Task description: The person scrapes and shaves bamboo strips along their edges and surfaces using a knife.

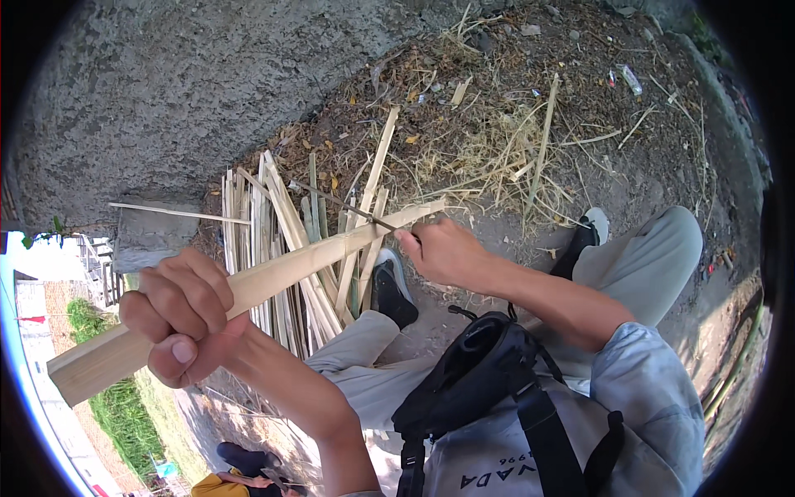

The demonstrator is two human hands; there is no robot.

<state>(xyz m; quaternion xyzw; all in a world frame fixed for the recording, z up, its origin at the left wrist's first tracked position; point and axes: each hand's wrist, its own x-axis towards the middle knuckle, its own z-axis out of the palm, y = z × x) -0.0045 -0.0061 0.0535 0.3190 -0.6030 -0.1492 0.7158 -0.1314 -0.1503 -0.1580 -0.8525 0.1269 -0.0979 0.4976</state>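
My left hand [184, 315] is wrapped round the thick near end of a long pale bamboo slat [286, 273], which slants up to the right. Fingers closed, my right hand [451, 255] grips a knife whose narrow dark blade [338, 202] lies across the slat near its far end. The knife's handle is hidden inside the fist. Just beyond the blade, the slat tapers to a thinner tip beside my right knuckles. Below the slat, a pile of split bamboo strips [240, 215] lies on the ground by my shoe [393, 290].
A rough grey wall [190, 91] rises along the far side. Pale shavings [505, 153] and loose strips litter the dirt. A black bag [472, 364] hangs at my front. Another person in a yellow garment [217, 484] is at the lower left, near grass [124, 422].
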